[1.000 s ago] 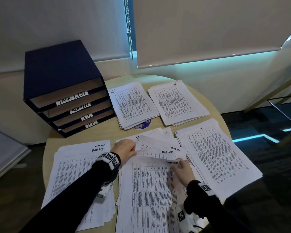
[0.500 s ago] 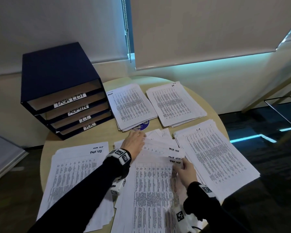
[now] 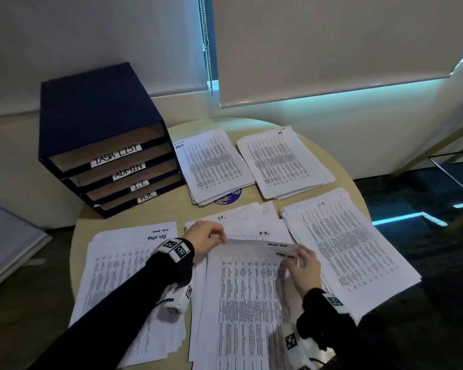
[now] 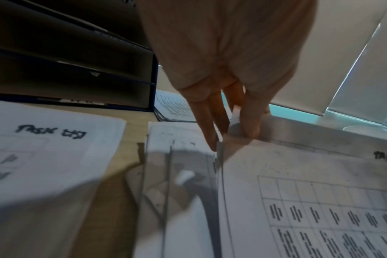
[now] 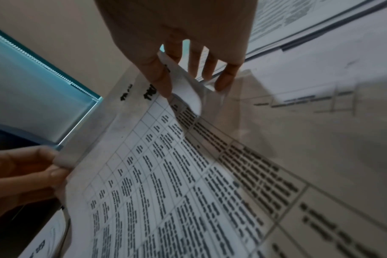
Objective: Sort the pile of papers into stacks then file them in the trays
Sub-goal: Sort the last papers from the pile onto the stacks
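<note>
Near the lower centre of the head view, the top sheets (image 3: pixel 247 265) of the middle pile (image 3: pixel 241 316) are lifted at their far edge. The left corner is pinched by the left hand (image 3: pixel 203 240), its grip closed on the paper between thumb and fingers (image 4: pixel 251 122). The right corner is held by the right hand (image 3: pixel 304 268), the thumb (image 5: pixel 159 75) on top and the fingers underneath, so this grip too is grasping the sheets. "TASK LIST" is handwritten on the raised edge.

A stack headed "Task List" (image 3: pixel 129 276) lies at the lower left of the frame, just beside the pile. A third stack (image 3: pixel 350 252) lies at the right, and two more (image 3: pixel 214 166) (image 3: pixel 286 162) are seen further up the round tabletop (image 3: pixel 169 209). The blue trays (image 3: pixel 104 134), labelled TASK LIST, ADMIN, I.T. and H.R., stand at the upper left.
</note>
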Demonstrator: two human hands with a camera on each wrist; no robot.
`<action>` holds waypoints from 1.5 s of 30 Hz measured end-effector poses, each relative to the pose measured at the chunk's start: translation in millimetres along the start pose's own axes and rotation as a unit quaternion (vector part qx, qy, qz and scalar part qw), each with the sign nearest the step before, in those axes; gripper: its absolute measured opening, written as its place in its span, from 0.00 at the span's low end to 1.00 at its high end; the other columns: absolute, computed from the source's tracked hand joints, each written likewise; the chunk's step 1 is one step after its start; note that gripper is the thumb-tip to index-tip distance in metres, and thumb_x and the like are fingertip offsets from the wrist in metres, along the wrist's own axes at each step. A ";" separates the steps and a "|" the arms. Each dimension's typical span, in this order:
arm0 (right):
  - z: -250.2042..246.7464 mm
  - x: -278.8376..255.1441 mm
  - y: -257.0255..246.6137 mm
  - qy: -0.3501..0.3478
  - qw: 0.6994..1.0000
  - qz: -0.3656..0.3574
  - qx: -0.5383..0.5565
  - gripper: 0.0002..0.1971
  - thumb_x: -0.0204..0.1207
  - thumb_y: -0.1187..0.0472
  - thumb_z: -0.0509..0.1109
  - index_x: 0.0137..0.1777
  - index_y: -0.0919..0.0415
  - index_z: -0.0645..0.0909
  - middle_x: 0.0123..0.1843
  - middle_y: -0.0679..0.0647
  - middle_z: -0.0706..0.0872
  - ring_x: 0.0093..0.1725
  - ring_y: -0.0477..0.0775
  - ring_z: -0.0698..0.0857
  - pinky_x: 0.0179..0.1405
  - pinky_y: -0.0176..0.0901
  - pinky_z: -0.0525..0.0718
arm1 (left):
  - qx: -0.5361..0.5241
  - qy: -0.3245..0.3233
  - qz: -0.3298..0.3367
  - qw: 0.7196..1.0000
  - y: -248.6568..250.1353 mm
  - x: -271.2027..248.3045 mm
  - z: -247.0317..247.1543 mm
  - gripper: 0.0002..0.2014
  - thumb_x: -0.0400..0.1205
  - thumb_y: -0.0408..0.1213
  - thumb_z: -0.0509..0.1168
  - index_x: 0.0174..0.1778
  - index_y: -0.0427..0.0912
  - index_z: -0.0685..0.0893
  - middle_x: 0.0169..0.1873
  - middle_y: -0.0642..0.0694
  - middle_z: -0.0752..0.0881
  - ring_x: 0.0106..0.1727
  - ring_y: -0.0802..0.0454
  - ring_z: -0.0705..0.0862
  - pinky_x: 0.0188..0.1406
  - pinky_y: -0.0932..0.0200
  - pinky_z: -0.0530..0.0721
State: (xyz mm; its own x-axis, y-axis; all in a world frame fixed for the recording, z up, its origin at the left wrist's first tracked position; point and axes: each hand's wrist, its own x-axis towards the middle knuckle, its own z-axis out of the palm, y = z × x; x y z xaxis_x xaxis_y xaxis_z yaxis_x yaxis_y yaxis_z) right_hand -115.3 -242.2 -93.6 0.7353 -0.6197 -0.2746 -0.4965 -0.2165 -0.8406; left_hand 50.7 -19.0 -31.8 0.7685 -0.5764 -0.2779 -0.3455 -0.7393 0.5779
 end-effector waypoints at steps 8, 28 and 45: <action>9.3 -11.6 -13.4 -0.050 0.996 -0.004 0.076 0.10 0.67 0.65 0.78 0.32 0.58 0.78 0.36 0.54 0.89 0.42 0.56 0.88 0.42 0.48 0.87 | -0.004 -0.022 -0.024 0.999 -11.6 -15.6 -3.0 0.03 0.75 0.37 0.74 0.39 0.50 0.87 0.34 0.52 0.86 0.38 0.54 0.85 0.34 0.69 0.77; 10.2 -2.4 -9.6 -0.081 0.995 -0.048 -0.023 0.05 0.70 0.71 0.70 0.42 0.61 0.83 0.48 0.58 0.82 0.49 0.56 0.82 0.43 0.39 0.78 | 0.140 0.050 0.042 0.988 -31.7 -18.4 15.1 0.04 0.84 0.34 0.63 0.52 0.44 0.81 0.53 0.49 0.80 0.55 0.49 0.78 0.58 0.55 0.77; 19.6 12.4 1.3 -0.084 0.993 -0.024 -0.074 0.06 0.72 0.65 0.71 0.46 0.67 0.79 0.48 0.62 0.82 0.48 0.62 0.82 0.50 0.52 0.83 | 0.029 0.053 -0.019 0.998 -33.6 -28.7 30.0 0.17 0.89 0.44 0.51 0.58 0.40 0.83 0.69 0.46 0.74 0.72 0.49 0.70 0.73 0.57 0.67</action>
State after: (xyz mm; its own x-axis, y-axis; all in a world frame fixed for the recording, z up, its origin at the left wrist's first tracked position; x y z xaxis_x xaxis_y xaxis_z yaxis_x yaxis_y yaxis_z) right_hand -97.8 -235.4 -107.3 0.8202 -0.4741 -0.3201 -0.5120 -0.3588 -0.7805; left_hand 24.2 11.9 -66.2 0.8331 -0.5096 -0.2153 -0.3430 -0.7812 0.5217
